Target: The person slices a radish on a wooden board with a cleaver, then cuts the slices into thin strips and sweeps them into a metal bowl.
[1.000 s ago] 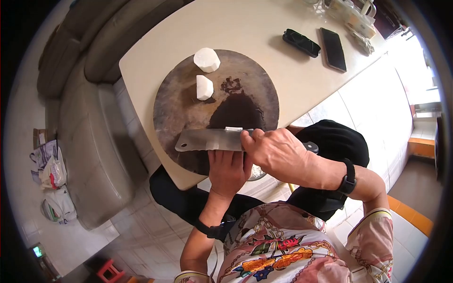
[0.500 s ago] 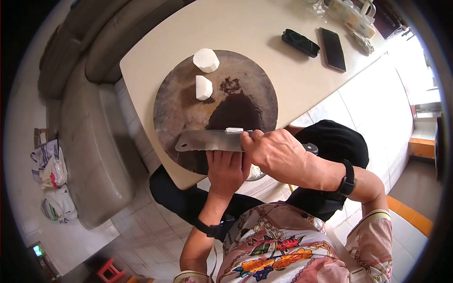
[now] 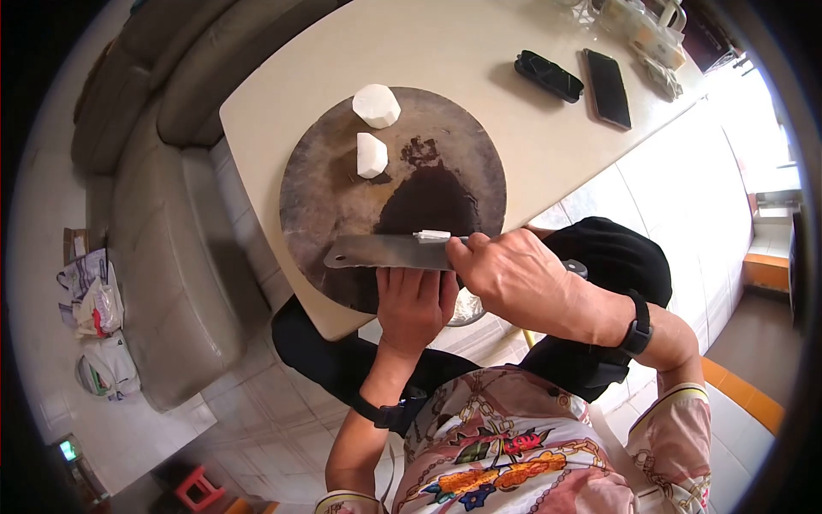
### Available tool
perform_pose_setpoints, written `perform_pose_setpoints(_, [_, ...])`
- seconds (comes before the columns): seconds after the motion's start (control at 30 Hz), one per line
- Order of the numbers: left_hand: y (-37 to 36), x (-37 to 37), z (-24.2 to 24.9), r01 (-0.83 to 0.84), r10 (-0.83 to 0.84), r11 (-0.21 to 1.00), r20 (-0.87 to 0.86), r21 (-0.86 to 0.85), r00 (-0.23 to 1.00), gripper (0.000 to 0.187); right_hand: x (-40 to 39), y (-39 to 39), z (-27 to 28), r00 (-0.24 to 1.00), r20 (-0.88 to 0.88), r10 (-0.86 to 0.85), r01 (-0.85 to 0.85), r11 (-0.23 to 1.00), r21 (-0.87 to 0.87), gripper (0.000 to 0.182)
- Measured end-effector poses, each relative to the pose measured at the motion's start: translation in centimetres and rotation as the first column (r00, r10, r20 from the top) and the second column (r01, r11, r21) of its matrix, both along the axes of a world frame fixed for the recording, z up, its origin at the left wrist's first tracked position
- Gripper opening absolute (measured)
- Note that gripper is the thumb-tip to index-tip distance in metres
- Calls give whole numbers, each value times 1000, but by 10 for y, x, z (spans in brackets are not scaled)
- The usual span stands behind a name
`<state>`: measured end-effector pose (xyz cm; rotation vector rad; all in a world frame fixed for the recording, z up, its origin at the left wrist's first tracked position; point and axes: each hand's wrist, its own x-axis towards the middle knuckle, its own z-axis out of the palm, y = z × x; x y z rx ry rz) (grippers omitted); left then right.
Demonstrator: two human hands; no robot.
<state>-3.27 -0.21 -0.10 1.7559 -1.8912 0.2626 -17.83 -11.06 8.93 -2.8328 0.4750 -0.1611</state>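
Observation:
My right hand [image 3: 514,278] is closed around the cleaver [image 3: 385,251], gripping it where the handle meets the blade. The broad blade lies crosswise over the near part of the round wooden chopping board [image 3: 321,197]. A few thin white strips [image 3: 431,236] cling along the blade's far edge. My left hand [image 3: 411,304] is just on the near side of the blade, fingers together and pointing at it; the blade hides the fingertips and whatever is under them. Two peeled white vegetable chunks, a larger one [image 3: 376,106] and a smaller one [image 3: 372,156], rest on the board's far side.
Below the table edge, a bowl with white shreds [image 3: 467,307] is partly hidden by my hands. A black case [image 3: 549,76] and a phone [image 3: 607,89] lie on the table [image 3: 454,43]. A grey sofa [image 3: 184,265] stands at left, with bags [image 3: 94,300] on the floor.
The cleaver and my right hand have shifted slightly right. My left hand stays near the blade. The board and chunks appear a little higher and further right, as the view has moved slightly.

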Motion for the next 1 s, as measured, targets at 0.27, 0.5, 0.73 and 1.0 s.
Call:
perform_pose_setpoints(0.27, [-4, 1, 3, 21, -23, 999, -38, -41, 999, 29, -2, -14, -3, 996, 80, -40, 26, 986, 167, 17])
perform_pose_setpoints(0.5, [-2, 1, 2, 21, -22, 1000, -45, -16, 999, 32, -9, -21, -2, 999, 33, -33, 26, 984, 175, 16])
perform_pose_setpoints(0.73, [-2, 1, 1, 24, -24, 1000, -50, -6, 998, 32, 5, -21, -3, 1000, 2, -6, 6, 989, 149, 21])
perform_pose_setpoints(1.0, [-3, 0, 8, 5, -16, 994, -98, -113, 995, 28, -6, -20, -11, 991, 106, -84, 65, 982, 178, 21])
